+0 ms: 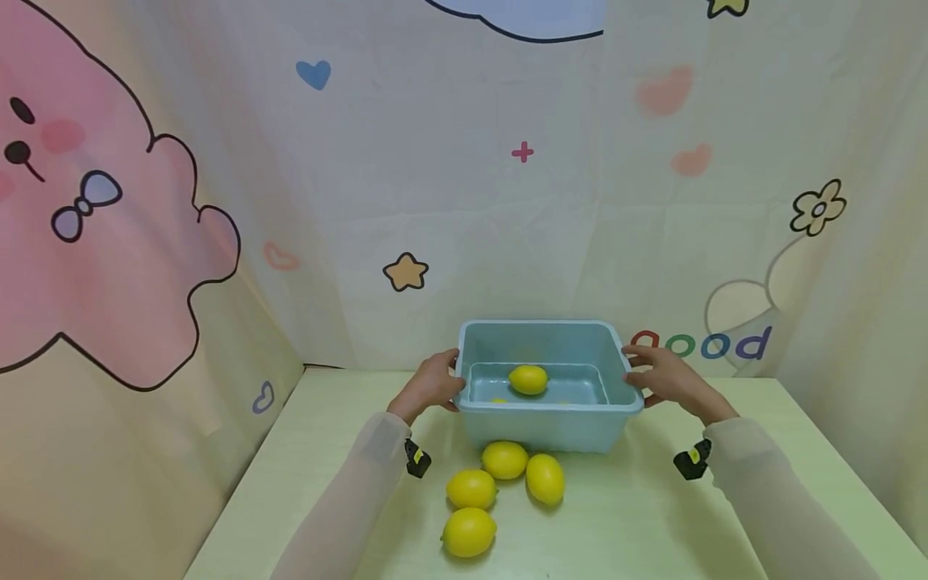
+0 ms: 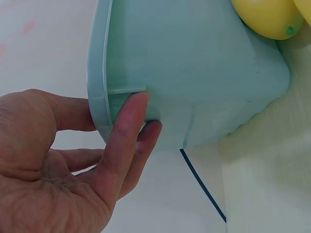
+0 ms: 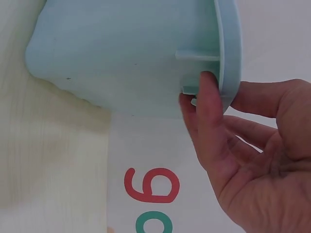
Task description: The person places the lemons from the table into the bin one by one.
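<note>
A light blue plastic basin (image 1: 544,427) stands at the back of the table, with a lemon (image 1: 528,379) in view inside and slivers of more yellow behind its front rim. My left hand (image 1: 433,382) grips the basin's left rim, thumb on one side and fingers curled under the lip, as the left wrist view shows. On the opposite side my right hand (image 1: 670,380) holds the right rim in the same way, its fingers (image 3: 210,97) hooked beneath the edge. Just in front of the basin lie several loose lemons (image 1: 504,461), the nearest ones close against its front wall.
The pale green table (image 1: 609,532) ends at a printed curtain (image 1: 464,201) right behind the basin. Another lemon (image 1: 469,532) lies nearest the table's front, left of centre. Curtain cloth also hangs along both sides.
</note>
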Demonstrator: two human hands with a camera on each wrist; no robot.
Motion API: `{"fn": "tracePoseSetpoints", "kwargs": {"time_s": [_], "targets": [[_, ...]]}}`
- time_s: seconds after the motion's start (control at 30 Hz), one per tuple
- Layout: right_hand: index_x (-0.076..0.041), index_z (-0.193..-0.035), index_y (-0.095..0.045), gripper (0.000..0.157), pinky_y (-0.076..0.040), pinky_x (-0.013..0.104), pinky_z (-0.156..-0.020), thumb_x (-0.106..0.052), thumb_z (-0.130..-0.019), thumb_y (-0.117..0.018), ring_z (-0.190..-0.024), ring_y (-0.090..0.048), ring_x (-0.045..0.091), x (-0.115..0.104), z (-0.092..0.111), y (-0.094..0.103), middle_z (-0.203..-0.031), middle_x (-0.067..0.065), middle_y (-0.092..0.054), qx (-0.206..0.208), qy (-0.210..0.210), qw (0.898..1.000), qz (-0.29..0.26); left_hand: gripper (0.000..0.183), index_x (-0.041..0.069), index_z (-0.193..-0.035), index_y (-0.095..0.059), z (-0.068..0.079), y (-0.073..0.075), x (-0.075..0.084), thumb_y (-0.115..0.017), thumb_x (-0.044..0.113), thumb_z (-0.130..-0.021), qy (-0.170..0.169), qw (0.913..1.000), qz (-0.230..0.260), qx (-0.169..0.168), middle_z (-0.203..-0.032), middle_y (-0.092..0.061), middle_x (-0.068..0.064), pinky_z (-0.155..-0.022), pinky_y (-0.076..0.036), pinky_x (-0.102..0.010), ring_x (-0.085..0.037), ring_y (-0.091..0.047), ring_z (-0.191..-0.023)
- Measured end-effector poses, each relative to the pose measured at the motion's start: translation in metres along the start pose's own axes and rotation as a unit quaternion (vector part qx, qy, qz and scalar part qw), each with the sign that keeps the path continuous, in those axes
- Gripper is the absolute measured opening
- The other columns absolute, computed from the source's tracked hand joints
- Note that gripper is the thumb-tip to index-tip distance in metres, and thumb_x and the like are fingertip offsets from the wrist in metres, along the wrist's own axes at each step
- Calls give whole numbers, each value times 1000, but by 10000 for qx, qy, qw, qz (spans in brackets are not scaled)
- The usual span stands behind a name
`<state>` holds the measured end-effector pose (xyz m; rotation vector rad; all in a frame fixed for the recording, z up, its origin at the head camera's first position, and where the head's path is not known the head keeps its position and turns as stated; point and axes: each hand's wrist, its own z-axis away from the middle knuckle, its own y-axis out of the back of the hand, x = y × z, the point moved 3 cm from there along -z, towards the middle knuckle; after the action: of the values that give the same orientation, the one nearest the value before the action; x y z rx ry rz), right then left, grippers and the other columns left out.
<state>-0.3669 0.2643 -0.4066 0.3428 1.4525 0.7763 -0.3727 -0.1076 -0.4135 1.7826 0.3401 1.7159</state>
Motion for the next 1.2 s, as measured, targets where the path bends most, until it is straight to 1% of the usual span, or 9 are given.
{"fn": "tracePoseSetpoints", "kwargs": {"time_s": [0.17,0.23,0.4,0.47,0.57,0.7,0.8,1.0,1.2], "targets": [[4,-152,-25,68,-63,40,-72,-15,-96,-58,-115,-59,47,-1,-3,2,-146,36,-36,46,34,10000,49,54,5,-143,-44,-2,1,2,-55,4,-91,9,10000,-41,13,-130,-53,-22,-60,-62,-37,-28,-67,-88],[4,-152,-25,67,-63,39,-72,-14,-96,-58,-115,-59,47,0,-6,3,-146,36,-36,63,30,9999,77,54,5,-144,-42,-3,2,3,-54,4,-91,6,10000,-65,28,-132,-52,-23,-64,-63,-40,-27,-66,-87],[4,-152,-25,67,-63,39,-72,-14,-97,-58,-115,-59,46,1,-9,3,-146,36,-37,54,-25,10000,76,57,5,-148,-39,-4,1,1,-55,6,-93,-55,9998,-78,157,-135,-52,-24,-63,-63,-41,-27,-66,-87],[4,-152,-24,67,-63,40,-72,-14,-97,-59,-114,-59,46,1,-8,1,-146,36,-36,21,-41,10000,15,59,5,-149,-37,-4,1,-2,-57,8,-93,-126,9991,-162,371,-134,-52,-23,-60,-62,-39,-28,-66,-88],[3,-152,-24,68,-63,41,-73,-15,-97,-59,-114,-60,47,2,-6,0,-147,36,-36,-16,-62,10000,-62,58,5,-148,-38,-1,1,-4,-58,15,-93,-324,9934,-524,963,-131,-54,-20,-71,-62,-39,-28,-66,-96],[3,-153,-23,70,-63,41,-73,-15,-97,-60,-114,-60,47,4,-4,1,-147,36,-36,-5,-103,9999,-110,51,8,-142,-46,11,4,1,-56,18,-93,-681,9790,-837,1728,-127,-56,-15,-85,-56,-42,-27,-64,-104],[2,-152,-24,69,-63,41,-73,-15,-96,-61,-113,-60,46,5,-4,2,-147,36,-36,12,-129,9998,-117,47,8,-140,-49,26,5,5,-56,17,-94,-1030,9714,-839,1966,-128,-57,-12,-85,-56,-44,-27,-64,-107],[4,-151,-26,68,-63,41,-72,-14,-96,-61,-112,-61,46,5,-3,0,-145,36,-38,17,-127,9999,-107,42,8,-135,-54,58,-1,10,-58,18,-95,-1603,9609,-1003,2023,-133,-56,-7,-84,-60,-36,-24,-63,-111],[5,-152,-24,68,-63,42,-71,-12,-96,-60,-110,-62,45,1,-1,1,-145,37,-37,-15,-37,9996,-262,35,15,-131,-57,88,-14,15,-60,18,-95,-2203,9436,-1614,1870,-127,-59,0,-79,-59,-30,-21,-64,-104]]}}
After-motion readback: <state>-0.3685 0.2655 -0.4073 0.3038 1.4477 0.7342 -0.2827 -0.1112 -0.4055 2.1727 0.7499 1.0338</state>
